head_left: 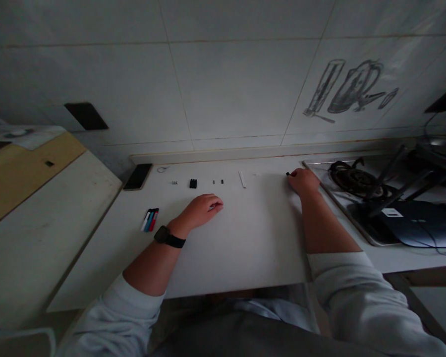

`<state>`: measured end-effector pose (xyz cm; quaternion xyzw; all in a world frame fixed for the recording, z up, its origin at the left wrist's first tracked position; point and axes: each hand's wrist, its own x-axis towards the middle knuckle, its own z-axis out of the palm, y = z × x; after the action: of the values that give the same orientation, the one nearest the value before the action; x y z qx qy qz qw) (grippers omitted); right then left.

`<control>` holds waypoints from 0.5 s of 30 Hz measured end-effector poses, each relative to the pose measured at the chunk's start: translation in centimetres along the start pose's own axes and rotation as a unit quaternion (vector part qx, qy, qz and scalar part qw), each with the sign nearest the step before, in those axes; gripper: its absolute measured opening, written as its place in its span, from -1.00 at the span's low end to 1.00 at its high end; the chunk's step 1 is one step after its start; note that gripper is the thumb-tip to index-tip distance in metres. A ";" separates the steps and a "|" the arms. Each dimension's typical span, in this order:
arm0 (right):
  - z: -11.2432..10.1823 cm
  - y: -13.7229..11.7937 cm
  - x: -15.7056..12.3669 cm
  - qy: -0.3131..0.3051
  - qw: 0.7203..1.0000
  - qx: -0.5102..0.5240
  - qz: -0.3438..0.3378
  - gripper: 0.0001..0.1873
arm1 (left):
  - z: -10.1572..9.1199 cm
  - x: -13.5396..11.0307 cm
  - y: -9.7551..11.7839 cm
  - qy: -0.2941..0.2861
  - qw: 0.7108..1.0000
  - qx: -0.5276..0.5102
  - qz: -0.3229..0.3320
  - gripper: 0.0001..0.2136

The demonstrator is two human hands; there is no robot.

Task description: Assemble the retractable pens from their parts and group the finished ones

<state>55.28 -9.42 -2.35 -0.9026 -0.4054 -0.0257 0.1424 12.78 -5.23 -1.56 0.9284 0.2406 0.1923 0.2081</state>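
Observation:
My left hand (202, 209) rests low over the white countertop (245, 253), its fingers curled together. Something small and pale shows between them, too little of it to name. At the right, near the stove's edge, my right hand (304, 181) pinches a small black piece (287, 174) at its fingertips. Between and behind the hands lie a thin white stick (242, 179), two tiny dark pieces (222, 181), a cluster of black caps or blocks (193, 183) and what look like small springs (174, 182). Several coloured markers (150, 219) lie left of my left hand.
A dark phone (138, 177) lies at the back left, beside a thin wire loop (162, 169). To the right are a gas burner (351, 179) and a dark flat device (419, 223) with cables. A tiled wall (226, 89) closes off the back; a cabinet (52, 198) stands left.

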 end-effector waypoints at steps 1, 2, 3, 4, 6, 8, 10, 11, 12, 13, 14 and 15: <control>0.1 0.1 0.0 0.000 1.000 -0.005 0.001 -0.69 | 0.0 0.0 0.0 0.000 1.000 -0.001 -0.001 -0.85; 0.2 0.1 0.1 0.001 1.000 -0.008 0.002 -0.68 | 0.1 0.0 -0.1 0.000 1.000 -0.001 -0.002 -0.85; 0.3 0.2 0.1 0.001 1.000 -0.010 0.002 -0.67 | 0.1 0.0 -0.1 0.000 1.000 -0.001 -0.002 -0.85; 0.3 0.3 0.2 0.001 1.000 -0.011 0.002 -0.67 | 0.1 0.0 -0.2 0.000 1.000 -0.001 -0.001 -0.84; 0.4 0.4 0.2 -0.001 1.000 -0.010 0.006 -0.67 | 0.2 0.0 -0.3 0.000 1.000 0.001 0.001 -0.84; 0.4 0.4 0.2 -0.004 1.000 -0.008 0.008 -0.68 | 0.2 -0.1 -0.4 0.000 1.000 0.003 0.002 -0.84; 0.4 0.4 0.1 -0.006 1.000 -0.002 0.009 -0.68 | 0.2 -0.1 -0.3 -0.002 1.000 0.004 0.001 -0.84; 0.3 0.4 0.1 -0.003 1.000 0.003 0.008 -0.68 | 0.2 0.0 -0.3 -0.002 1.000 0.003 0.000 -0.84; 0.2 0.4 0.1 0.003 1.000 0.012 0.007 -0.69 | 0.2 0.0 -0.3 -0.003 1.000 0.003 -0.001 -0.84; 0.1 0.4 0.1 0.012 1.000 0.022 0.007 -0.70 | 0.2 0.0 -0.3 -0.003 1.000 0.003 -0.001 -0.84; -0.1 0.5 0.1 0.024 0.999 0.036 0.006 -0.71 | 0.2 0.0 -0.3 -0.002 1.000 0.003 0.000 -0.84; -0.3 0.5 0.2 0.041 0.998 0.051 0.006 -0.73 | 0.2 0.0 -0.3 -0.002 1.000 0.003 0.000 -0.84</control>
<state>55.80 -9.70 -2.20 -0.8946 -0.3949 -0.0407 0.2051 12.79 -5.08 -1.86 0.9293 0.2406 0.1900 0.2062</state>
